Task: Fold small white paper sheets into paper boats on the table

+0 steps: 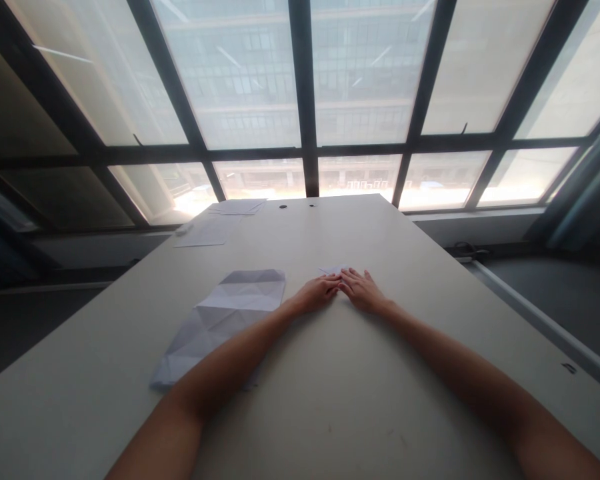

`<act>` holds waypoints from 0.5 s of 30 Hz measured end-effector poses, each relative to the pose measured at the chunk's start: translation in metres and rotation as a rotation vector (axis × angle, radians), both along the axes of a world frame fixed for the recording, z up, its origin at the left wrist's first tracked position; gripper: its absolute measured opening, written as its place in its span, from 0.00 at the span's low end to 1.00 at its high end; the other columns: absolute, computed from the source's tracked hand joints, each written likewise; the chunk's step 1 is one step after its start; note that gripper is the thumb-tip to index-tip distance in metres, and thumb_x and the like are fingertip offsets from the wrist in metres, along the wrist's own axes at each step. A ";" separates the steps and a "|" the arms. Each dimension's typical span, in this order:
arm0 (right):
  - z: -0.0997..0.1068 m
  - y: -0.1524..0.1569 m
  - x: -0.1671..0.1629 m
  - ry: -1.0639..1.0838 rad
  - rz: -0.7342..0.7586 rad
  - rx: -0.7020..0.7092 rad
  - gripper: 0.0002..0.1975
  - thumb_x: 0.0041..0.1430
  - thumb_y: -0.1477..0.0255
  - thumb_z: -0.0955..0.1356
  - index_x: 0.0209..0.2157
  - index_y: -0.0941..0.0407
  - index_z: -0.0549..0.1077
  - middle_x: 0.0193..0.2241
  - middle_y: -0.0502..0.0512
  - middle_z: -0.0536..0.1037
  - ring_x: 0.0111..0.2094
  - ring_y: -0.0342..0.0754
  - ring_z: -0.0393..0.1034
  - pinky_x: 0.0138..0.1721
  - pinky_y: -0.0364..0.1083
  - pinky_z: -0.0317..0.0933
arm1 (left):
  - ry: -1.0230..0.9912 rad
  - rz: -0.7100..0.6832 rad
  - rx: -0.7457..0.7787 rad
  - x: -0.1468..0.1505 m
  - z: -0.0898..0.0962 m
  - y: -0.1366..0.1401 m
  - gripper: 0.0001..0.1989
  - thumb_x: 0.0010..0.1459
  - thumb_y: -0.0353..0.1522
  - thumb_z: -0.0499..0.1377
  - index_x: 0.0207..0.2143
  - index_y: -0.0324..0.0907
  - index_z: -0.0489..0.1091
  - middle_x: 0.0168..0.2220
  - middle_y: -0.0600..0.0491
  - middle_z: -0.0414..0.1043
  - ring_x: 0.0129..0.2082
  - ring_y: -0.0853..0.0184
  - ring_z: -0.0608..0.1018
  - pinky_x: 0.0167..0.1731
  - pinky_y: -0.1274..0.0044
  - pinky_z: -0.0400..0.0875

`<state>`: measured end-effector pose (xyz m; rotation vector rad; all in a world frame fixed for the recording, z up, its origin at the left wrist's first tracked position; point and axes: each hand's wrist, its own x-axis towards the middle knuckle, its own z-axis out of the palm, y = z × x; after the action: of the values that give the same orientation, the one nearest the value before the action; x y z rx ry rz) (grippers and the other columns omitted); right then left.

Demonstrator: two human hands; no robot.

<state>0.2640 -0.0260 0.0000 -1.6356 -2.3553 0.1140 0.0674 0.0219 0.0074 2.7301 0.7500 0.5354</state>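
Note:
A small piece of folded white paper lies on the white table, mostly covered by my hands. My left hand rests over its near left part, fingers stretched to the right and lying flat. Beside it, my right hand presses down on the right part with its fingers spread. The fingertips of both hands meet over the paper. Left of my left forearm is a large creased white sheet, its fold lines showing; the forearm hides part of it.
Flat white papers lie at the table's far left corner, with a small white object beside them. Two small dark holes, one a round hole, are near the far edge. Tall windows stand beyond the table, and a curtain hangs at right.

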 end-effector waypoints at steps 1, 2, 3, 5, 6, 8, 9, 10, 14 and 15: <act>0.000 0.001 0.000 -0.005 -0.006 -0.003 0.28 0.72 0.56 0.51 0.67 0.51 0.56 0.67 0.60 0.57 0.68 0.56 0.46 0.64 0.68 0.40 | -0.009 -0.007 0.003 -0.001 0.000 0.000 0.20 0.67 0.32 0.50 0.59 0.45 0.68 0.64 0.51 0.62 0.64 0.66 0.65 0.64 0.70 0.57; -0.001 0.001 0.001 -0.009 -0.012 -0.004 0.28 0.72 0.56 0.50 0.67 0.50 0.56 0.67 0.59 0.56 0.69 0.56 0.45 0.64 0.68 0.40 | -0.015 -0.015 0.009 -0.001 0.000 0.000 0.19 0.67 0.32 0.50 0.58 0.46 0.69 0.64 0.52 0.62 0.64 0.66 0.65 0.64 0.70 0.58; -0.001 0.002 0.002 -0.014 -0.017 -0.007 0.28 0.72 0.55 0.50 0.67 0.49 0.56 0.68 0.59 0.56 0.69 0.56 0.45 0.64 0.69 0.39 | -0.018 -0.024 0.017 -0.002 0.000 0.000 0.19 0.67 0.32 0.50 0.58 0.47 0.69 0.64 0.53 0.62 0.64 0.66 0.65 0.64 0.70 0.58; -0.002 0.004 0.005 -0.019 -0.036 -0.018 0.29 0.71 0.54 0.49 0.67 0.49 0.56 0.68 0.59 0.55 0.69 0.57 0.44 0.64 0.69 0.38 | -0.011 -0.035 0.030 -0.003 0.000 0.000 0.19 0.67 0.32 0.51 0.57 0.47 0.70 0.64 0.53 0.63 0.64 0.66 0.65 0.64 0.71 0.58; -0.002 0.005 0.007 -0.018 -0.050 -0.027 0.30 0.71 0.53 0.49 0.67 0.50 0.56 0.68 0.60 0.55 0.69 0.57 0.44 0.64 0.69 0.37 | -0.004 -0.033 0.034 -0.003 0.000 0.000 0.19 0.67 0.32 0.51 0.58 0.46 0.69 0.63 0.52 0.63 0.64 0.66 0.65 0.64 0.71 0.58; -0.002 0.008 0.010 -0.009 -0.087 -0.044 0.31 0.71 0.53 0.48 0.67 0.51 0.55 0.68 0.60 0.54 0.69 0.57 0.43 0.64 0.69 0.37 | 0.013 -0.021 0.036 -0.004 -0.001 0.001 0.19 0.67 0.32 0.52 0.58 0.44 0.69 0.62 0.50 0.64 0.64 0.65 0.66 0.63 0.71 0.59; -0.002 0.009 0.012 -0.005 -0.108 -0.051 0.32 0.71 0.52 0.47 0.67 0.52 0.55 0.68 0.61 0.54 0.69 0.57 0.43 0.64 0.69 0.36 | 0.019 -0.016 0.034 -0.004 -0.002 0.001 0.19 0.66 0.31 0.52 0.58 0.44 0.69 0.62 0.49 0.65 0.63 0.65 0.66 0.63 0.71 0.59; -0.003 0.010 0.013 -0.002 -0.127 -0.056 0.33 0.70 0.52 0.47 0.68 0.54 0.54 0.68 0.61 0.54 0.69 0.57 0.43 0.64 0.69 0.36 | 0.023 -0.013 0.033 -0.005 -0.002 0.001 0.19 0.66 0.31 0.52 0.58 0.43 0.69 0.62 0.49 0.65 0.63 0.64 0.66 0.63 0.71 0.60; 0.000 0.008 0.016 0.002 -0.112 -0.031 0.34 0.71 0.53 0.47 0.68 0.58 0.54 0.69 0.63 0.50 0.70 0.57 0.39 0.65 0.67 0.38 | 0.008 -0.042 0.019 -0.007 -0.001 0.001 0.20 0.65 0.32 0.53 0.59 0.44 0.69 0.62 0.49 0.66 0.63 0.64 0.67 0.63 0.71 0.60; 0.001 0.007 0.016 0.003 -0.063 -0.014 0.33 0.71 0.54 0.48 0.68 0.57 0.55 0.69 0.63 0.50 0.70 0.56 0.39 0.65 0.66 0.37 | -0.002 -0.059 0.012 -0.007 0.000 0.000 0.20 0.66 0.32 0.53 0.59 0.45 0.69 0.62 0.50 0.65 0.63 0.64 0.67 0.63 0.71 0.60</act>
<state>0.2801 -0.0190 0.0010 -1.7125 -2.3034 0.1212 0.0608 0.0223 0.0074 2.7525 0.6649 0.5312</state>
